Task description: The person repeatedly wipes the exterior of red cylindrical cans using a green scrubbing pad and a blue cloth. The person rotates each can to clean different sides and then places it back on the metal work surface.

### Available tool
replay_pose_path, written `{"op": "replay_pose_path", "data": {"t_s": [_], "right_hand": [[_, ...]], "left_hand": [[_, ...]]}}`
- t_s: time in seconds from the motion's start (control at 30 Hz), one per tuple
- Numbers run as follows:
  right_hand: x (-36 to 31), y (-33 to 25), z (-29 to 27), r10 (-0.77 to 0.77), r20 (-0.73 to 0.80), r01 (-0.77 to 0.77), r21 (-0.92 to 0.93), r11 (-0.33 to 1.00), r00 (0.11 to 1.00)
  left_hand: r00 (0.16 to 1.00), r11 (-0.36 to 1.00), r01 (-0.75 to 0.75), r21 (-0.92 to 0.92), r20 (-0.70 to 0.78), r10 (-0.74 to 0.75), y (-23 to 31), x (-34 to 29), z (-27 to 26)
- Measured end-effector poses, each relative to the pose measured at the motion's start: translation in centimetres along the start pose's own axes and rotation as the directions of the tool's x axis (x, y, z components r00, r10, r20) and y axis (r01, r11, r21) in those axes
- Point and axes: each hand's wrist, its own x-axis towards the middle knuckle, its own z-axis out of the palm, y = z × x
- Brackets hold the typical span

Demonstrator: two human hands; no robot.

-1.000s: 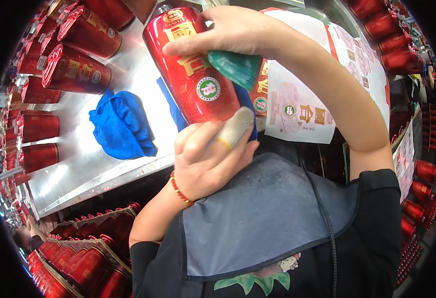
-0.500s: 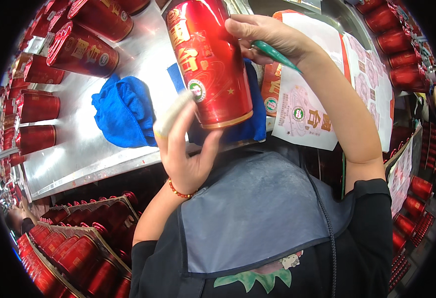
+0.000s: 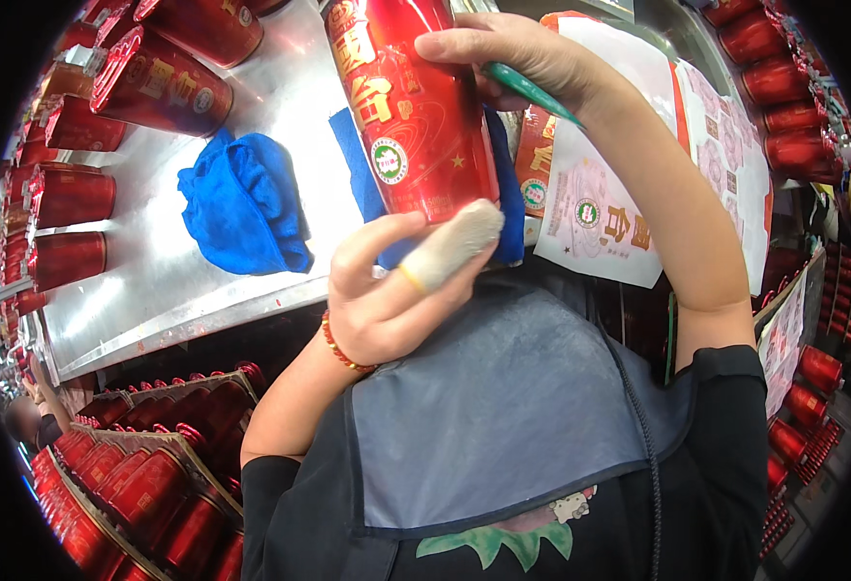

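Note:
A shiny red canister (image 3: pixel 420 126) with gold lettering and a round white-and-green emblem is held up over the metal table. My right hand (image 3: pixel 532 60) grips its upper right side, thumb across the front, other fingers partly hidden. A green pointed tool (image 3: pixel 534 93) is tucked in that same hand, its tip toward the wrist. At the canister's bottom edge, my left hand (image 3: pixel 401 281) has its fingers bent against the base, a pale finger cot (image 3: pixel 456 247) on one of them. Behind the canister lies a blue cloth (image 3: pixel 510 208), mostly covered by it.
A crumpled blue cloth (image 3: pixel 241 203) lies on the metal table (image 3: pixel 144 305). Red canisters (image 3: pixel 159 82) line the left side. Printed sheets (image 3: pixel 604 194) lie at right. Crates of red canisters (image 3: pixel 144 484) stand lower left, and a person (image 3: pixel 43 412) is at the far left.
My left hand has swung from the canister's lower left side to under its bottom edge, its fingers folding inward. The right thumb has slid left across the canister, which has risen slightly.

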Motion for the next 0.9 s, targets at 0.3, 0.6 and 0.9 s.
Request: {"op": "replay_pose_path", "data": {"t_s": [0.3, 0.6, 0.9], "right_hand": [[0.4, 0.0, 0.9, -0.121, -0.047, 0.119, -0.031, 0.992, 0.992], [-0.8, 0.0, 0.1, -0.15, -0.045, 0.144, -0.12, 0.982, 0.988], [0.9, 1.9, 0.1, -0.178, -0.014, 0.178, 0.032, 0.984, 0.984]], "left_hand": [[0.975, 0.979, 0.203, 0.02, -0.099, -0.201, 0.0, -0.5, -0.2], [0.852, 0.877, 0.436, -0.2, -0.221, -0.474, 0.6, -1.4, 0.9], [0.994, 0.995, 0.098, -0.005, -0.047, -0.098, 0.0, -0.8, -0.7]]}}
